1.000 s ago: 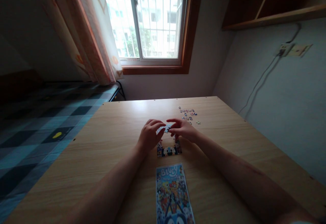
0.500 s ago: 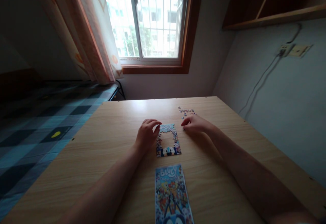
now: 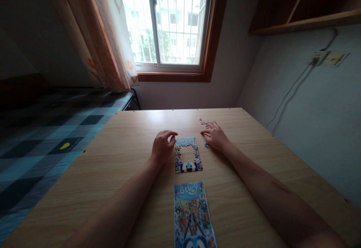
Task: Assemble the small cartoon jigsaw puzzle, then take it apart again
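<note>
several loose puzzle pieces (image 3: 207, 146) under and around my right hand (image 3: 216, 136), fingers spread, can't tell if pinching one. my left hand (image 3: 163, 147) half curled, thumb and fingertips apart, just beside hollow puzzle border (image 3: 188, 167), which sits between hands. bluey sheet (image 3: 192, 214) on table (image 3: 239, 203), closer to me than both hands tbh.

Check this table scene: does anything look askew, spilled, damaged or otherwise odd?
Nothing looks spilled or damaged. Only the puzzle catches the eye: its middle is open inside a joined border. Loose pieces lie around the right hand.
</note>
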